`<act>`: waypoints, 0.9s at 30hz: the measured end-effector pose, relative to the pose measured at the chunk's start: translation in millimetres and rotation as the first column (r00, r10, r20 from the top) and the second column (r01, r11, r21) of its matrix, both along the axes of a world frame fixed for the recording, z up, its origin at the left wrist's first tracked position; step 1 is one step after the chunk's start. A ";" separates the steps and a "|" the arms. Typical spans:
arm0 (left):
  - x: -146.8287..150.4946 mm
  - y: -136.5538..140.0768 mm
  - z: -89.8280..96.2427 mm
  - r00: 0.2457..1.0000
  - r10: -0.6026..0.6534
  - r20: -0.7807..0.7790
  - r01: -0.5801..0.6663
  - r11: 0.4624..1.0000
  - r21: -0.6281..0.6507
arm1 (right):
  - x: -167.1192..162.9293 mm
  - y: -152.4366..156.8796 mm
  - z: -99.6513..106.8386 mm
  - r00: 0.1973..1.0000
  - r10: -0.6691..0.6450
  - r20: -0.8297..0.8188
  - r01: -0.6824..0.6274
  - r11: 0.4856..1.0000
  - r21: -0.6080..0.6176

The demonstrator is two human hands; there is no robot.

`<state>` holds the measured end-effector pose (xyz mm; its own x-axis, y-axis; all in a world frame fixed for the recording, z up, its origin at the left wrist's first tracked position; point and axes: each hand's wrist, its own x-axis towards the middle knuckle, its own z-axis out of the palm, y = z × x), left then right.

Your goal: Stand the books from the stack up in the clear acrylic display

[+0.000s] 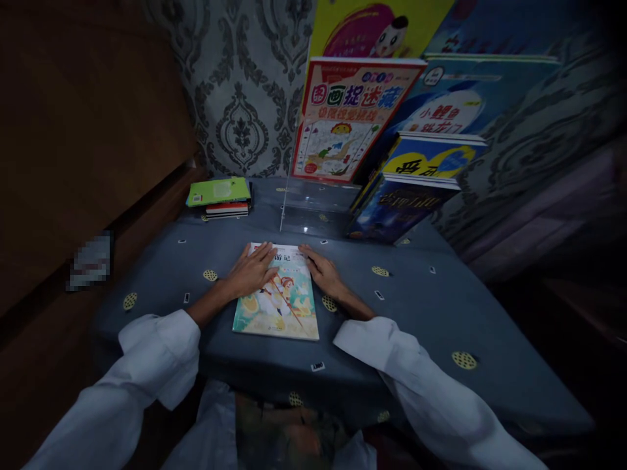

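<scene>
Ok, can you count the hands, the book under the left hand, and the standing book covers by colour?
Hands, left hand and right hand: 2
Book under the left hand: 1
Red standing cover: 1
Yellow standing cover: 1
Blue or partly blue standing covers: 4
Total: 9

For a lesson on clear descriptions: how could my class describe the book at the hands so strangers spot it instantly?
On the dark tablecloth, look in front of the clear rack. There the left hand rests on a book, the right hand at its edge. Unlike the stacked books and standing books, it lies singly, pale teal and white.
</scene>
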<state>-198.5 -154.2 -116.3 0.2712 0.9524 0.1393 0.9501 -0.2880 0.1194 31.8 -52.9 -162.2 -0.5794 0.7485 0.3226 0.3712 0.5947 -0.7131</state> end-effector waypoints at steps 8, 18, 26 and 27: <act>35.9 -25.2 3.5 0.932 -0.360 0.044 0.362 0.931 -0.049 | 0.7 -2.4 4.9 0.999 0.018 0.026 -0.018 1.000 0.023; 47.3 -67.8 15.3 0.786 -0.608 0.116 0.615 0.787 -0.042 | -1.0 -4.8 4.1 0.991 0.000 0.133 -0.011 0.997 0.081; 45.8 -72.5 8.3 0.795 -0.604 0.066 0.595 0.796 0.111 | 5.0 -52.4 7.2 0.930 -0.056 0.364 -0.028 0.975 0.220; 45.9 -73.0 7.0 0.802 -0.594 0.058 0.583 0.800 0.141 | 6.5 -59.8 7.4 0.923 -0.060 0.379 -0.032 0.972 0.231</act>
<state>-152.7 -227.2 -109.3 0.7545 0.5898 0.2878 0.5787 -0.8048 0.1320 38.3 -112.7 -154.8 -0.6821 0.6899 0.2424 0.5969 0.7168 -0.3605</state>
